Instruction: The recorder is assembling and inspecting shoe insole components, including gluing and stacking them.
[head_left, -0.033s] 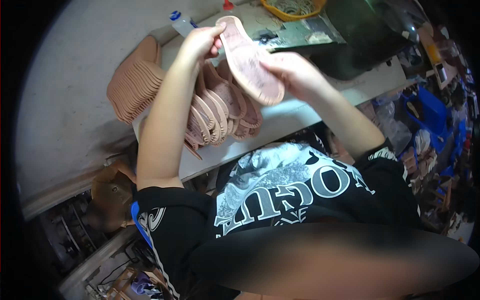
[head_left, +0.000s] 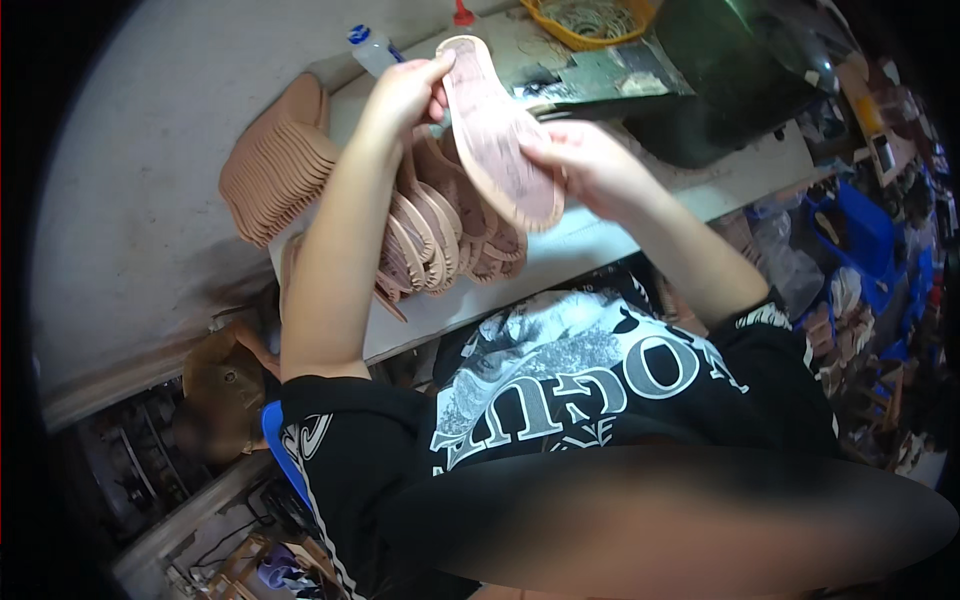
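Between my two hands a pinkish-tan shoe insole (head_left: 500,150) is held up above the worktable, its pleated edge folded over all round. The thumb and fingers of my left hand (head_left: 408,95) pinch its narrow end. Along the side of the wide end, my right hand (head_left: 585,165) grips with the thumb on the upper face. Below the held piece lies a loose pile of similar insoles (head_left: 425,230) with notched rims, partly hidden by my left forearm. Farther left, a neat stack of smooth tan insoles (head_left: 280,175) leans by the wall.
A clear bottle with a blue cap (head_left: 372,48) and a red-tipped bottle (head_left: 463,14) stand at the back. Beyond is a yellow basket (head_left: 585,40) of loops beside a green machine (head_left: 720,80). Another person (head_left: 225,385) is at lower left. A blue crate (head_left: 855,235) sits right.
The insole's wide end has tipped slightly lower and nearer to me, and my right hand has moved down a little with it. Both hands keep their hold.
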